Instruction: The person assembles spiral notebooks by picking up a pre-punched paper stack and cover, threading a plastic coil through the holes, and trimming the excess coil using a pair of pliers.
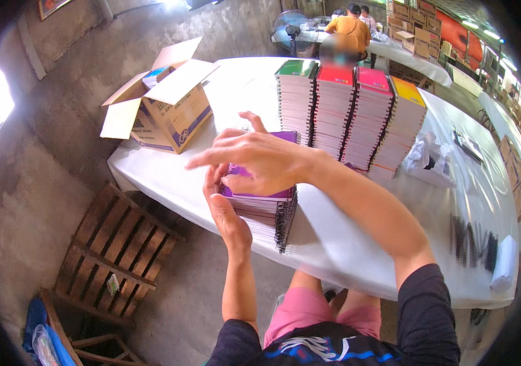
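A stack of purple-covered spiral notebooks [259, 215] stands near the table's front edge, its black coil bindings facing right. Upright against the stack's left side, my left hand [231, 221] has its fingers stretched out. My right hand [261, 163] reaches across above the purple cover with its fingers apart, hiding much of the stack's top and holding nothing. Just behind are tall stacks of spiral notebooks with green [297, 100], red [335, 110], pink [370, 116] and yellow [403, 125] covers.
An open cardboard box [172, 122] sits at the table's far left. Crumpled clear plastic [428, 161], loose black binding coils [473, 241] and a white roll [504, 263] lie on the right. A wooden slatted chair [120, 250] is left of the table; a person [350, 29] sits farther back.
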{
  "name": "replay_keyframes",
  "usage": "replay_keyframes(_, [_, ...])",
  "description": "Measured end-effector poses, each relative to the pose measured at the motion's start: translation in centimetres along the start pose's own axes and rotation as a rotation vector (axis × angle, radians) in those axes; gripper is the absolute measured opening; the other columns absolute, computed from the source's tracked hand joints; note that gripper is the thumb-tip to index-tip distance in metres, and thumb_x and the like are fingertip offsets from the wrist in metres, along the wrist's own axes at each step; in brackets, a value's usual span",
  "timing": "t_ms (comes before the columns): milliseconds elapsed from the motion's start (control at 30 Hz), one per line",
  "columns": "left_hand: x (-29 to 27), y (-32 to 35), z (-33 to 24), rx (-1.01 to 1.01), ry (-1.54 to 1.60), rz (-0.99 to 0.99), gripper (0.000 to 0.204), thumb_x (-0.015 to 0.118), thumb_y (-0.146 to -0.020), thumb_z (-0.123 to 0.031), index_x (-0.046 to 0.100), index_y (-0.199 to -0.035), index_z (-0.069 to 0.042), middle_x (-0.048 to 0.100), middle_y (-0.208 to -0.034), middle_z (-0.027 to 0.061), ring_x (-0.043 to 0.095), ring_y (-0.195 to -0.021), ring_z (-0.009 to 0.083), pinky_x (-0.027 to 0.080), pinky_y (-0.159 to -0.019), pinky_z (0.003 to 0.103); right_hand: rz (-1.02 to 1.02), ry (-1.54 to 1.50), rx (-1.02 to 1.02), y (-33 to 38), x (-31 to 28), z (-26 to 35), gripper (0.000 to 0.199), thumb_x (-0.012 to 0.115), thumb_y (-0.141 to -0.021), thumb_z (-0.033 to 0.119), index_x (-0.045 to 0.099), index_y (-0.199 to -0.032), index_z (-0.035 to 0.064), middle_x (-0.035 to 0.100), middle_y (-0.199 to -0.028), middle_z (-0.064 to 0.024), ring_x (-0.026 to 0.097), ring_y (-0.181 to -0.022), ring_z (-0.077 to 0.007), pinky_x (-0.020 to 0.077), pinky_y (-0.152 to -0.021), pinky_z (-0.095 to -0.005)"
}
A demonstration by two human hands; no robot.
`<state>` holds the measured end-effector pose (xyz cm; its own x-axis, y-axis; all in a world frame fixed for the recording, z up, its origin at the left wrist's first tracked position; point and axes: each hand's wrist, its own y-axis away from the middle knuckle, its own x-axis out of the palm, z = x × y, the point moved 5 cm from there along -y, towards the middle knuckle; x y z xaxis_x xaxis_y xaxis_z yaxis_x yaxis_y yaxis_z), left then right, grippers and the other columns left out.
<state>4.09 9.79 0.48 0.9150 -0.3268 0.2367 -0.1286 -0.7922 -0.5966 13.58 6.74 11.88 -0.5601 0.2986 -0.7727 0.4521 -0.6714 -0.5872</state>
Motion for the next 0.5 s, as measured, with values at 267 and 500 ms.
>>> replay_keyframes(267, [1.0,0.6,-0.7,0.236,-0.137,0.123,0.059,0.039,-0.097,-0.046,0.04,-0.133,0.001,0.043,-0.136,0.02,0.042,-0.125,0.0265,0.03,-0.106,0.038,-0.435,-0.242,0.509,8.1,-0.3,-8.6,0.051,0.044,-0.095,0.048,0.059,-0.116,0.0048,0.062,-0.117,-0.0145,0.056,-0.113,-0.0288,0.0419,-0.096,-0.0339])
replay_keyframes(500, [0.9,0.4,-0.5,0.222,-0.208,0.035,0.052,0.037,-0.098,-0.044,0.048,-0.124,-0.001,0.05,-0.13,0.0174,0.046,-0.122,0.0243,0.033,-0.105,0.037,-0.519,-0.185,0.673,7.1,0.5,-9.1,0.064,0.033,-0.096,0.056,0.065,-0.093,0.0003,0.064,-0.081,-0.0148,0.061,-0.078,-0.0249,0.0459,-0.074,-0.0344])
